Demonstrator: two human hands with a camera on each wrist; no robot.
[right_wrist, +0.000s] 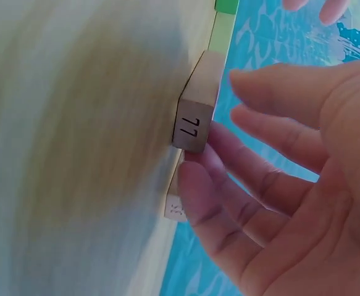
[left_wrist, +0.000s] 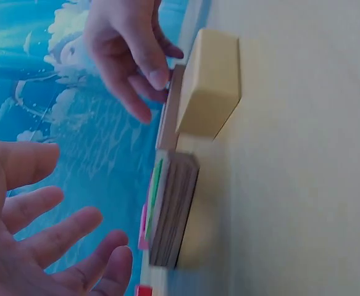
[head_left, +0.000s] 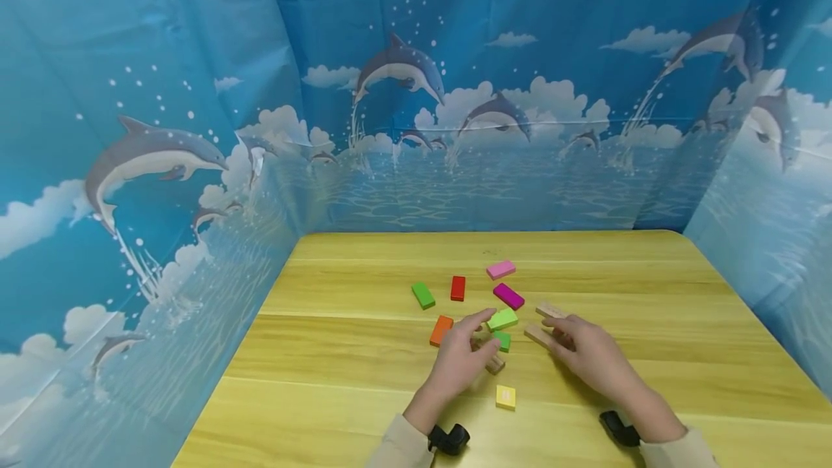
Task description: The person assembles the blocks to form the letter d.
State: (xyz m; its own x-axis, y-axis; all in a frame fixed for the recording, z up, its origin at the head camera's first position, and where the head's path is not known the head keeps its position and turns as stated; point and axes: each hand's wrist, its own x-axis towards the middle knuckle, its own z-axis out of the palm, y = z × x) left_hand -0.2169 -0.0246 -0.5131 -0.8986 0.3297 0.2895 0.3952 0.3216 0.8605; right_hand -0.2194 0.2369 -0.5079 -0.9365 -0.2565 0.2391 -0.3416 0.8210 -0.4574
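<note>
- My left hand [head_left: 458, 360] hangs over some close-set wooden pieces [left_wrist: 178, 209]; its fingers are spread and grip nothing.
- My right hand [head_left: 594, 356] is at the wooden block marked 77 [right_wrist: 192, 126], with the block marked 35 [right_wrist: 175, 206] just beyond it; those fingers are loosely parted, and I can't tell whether they touch.
- I'd guess the looseness lets me straddle a block without nudging its neighbour.
- Blocks lie flat on the desk [head_left: 292, 381], likely so they sit steady.
- The yellow block [head_left: 505, 397] lies nearer me, between my wrists.
- Ahead, the magenta block [head_left: 508, 296] and pink block [head_left: 500, 270] limit forward sweeps.
- Side edges are well apart from my hands, giving sideways room.
</note>
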